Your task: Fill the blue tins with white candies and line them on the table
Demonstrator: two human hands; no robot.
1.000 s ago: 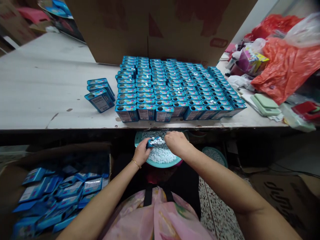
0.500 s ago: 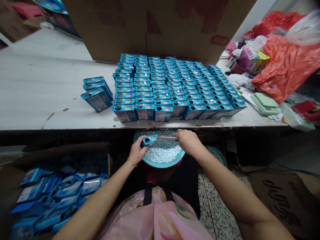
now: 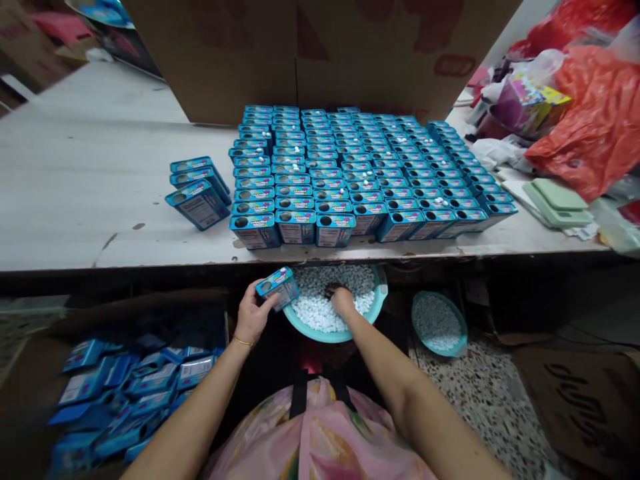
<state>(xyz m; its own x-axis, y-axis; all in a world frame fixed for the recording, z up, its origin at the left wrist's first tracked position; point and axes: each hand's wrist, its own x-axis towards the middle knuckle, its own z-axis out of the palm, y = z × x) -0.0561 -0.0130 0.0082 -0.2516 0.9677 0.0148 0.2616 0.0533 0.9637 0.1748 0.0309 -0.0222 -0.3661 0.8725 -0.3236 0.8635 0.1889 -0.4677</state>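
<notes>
My left hand (image 3: 254, 313) is closed around a small blue candy box (image 3: 281, 291), holding it tilted with its round opening upward, by the left rim of a turquoise basin (image 3: 320, 333). The basin is full of small white candies (image 3: 320, 313). Down among these candies, my right hand (image 3: 342, 300) is closed on the clear scoop, which is mostly hidden; only a dark bit shows at the fingertips. Above the basin, rows of upright blue boxes (image 3: 295, 227) stand on the white table, with a few loose candies on their tops.
Several more blue boxes (image 3: 197, 200) lean together on the table (image 3: 75, 180). A carton (image 3: 320, 67) stands behind the rows. At right are a green scale (image 3: 560, 203) and orange plastic bags (image 3: 590, 127). Blue boxes (image 3: 150, 380) fill a carton at lower left. A second basin (image 3: 463, 347) stands lower right.
My right hand has moved left and down from beside the box into the candies with the scoop. My left hand has drawn the box left, away from the scoop. The view has shifted slightly.
</notes>
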